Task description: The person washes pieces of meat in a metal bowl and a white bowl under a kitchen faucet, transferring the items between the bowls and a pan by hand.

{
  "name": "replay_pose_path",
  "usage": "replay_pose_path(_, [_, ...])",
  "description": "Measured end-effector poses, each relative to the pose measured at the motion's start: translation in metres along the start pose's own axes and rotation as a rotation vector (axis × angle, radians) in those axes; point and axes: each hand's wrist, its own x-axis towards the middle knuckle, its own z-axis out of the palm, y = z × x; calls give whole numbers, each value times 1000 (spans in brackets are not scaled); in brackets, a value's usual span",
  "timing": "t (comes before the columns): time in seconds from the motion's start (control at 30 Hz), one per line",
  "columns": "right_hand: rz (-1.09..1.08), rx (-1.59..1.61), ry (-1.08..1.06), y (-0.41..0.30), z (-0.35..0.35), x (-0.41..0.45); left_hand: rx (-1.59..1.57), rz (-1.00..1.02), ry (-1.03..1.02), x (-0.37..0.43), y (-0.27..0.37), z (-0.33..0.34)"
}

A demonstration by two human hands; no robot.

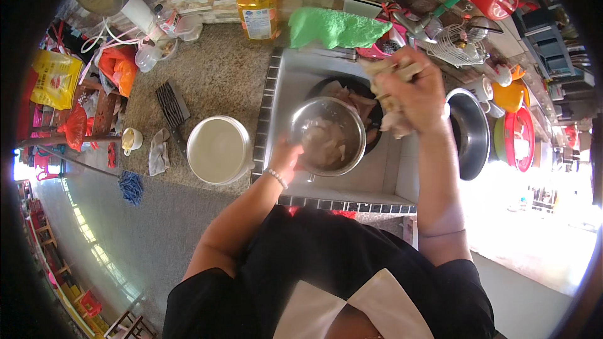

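My left hand (285, 156) grips the left rim of a stainless steel bowl (354, 164) held over the sink. Pale, thin food pieces (325, 143), which look like sliced meat, lie in the bowl. My right hand (417, 92) is raised to the upper right of the bowl, closed around a clump of pale food pieces (393, 115). This hand and the clump are blurred. Below and behind the steel bowl sits a dark basin (320, 85) with more pale pinkish pieces (360, 101) in it, partly covered by the bowl.
The tiled-edge sink (292, 70) surrounds the basin. On the stone counter (221, 70) stand a white tub (219, 150), a cleaver (173, 106), a cloth (159, 153) and a cup (132, 140). Behind are a soap bottle (257, 12) and green cloth (334, 28); right, another steel basin (468, 136).
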Motion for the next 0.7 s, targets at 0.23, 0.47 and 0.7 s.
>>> replay_pose_path(0.23, [-159, -884, -55, 134, 25, -30, 50, 20, -73, 8, -7, 13])
replay_pose_path(0.47, [198, 112, -78, 45, -1, -11, 8, 24, -17, 7, -14, -5])
replay_pose_path(0.7, [-133, -834, -159, 115, 28, -31, 87, -58, -16, -6, 4, 14])
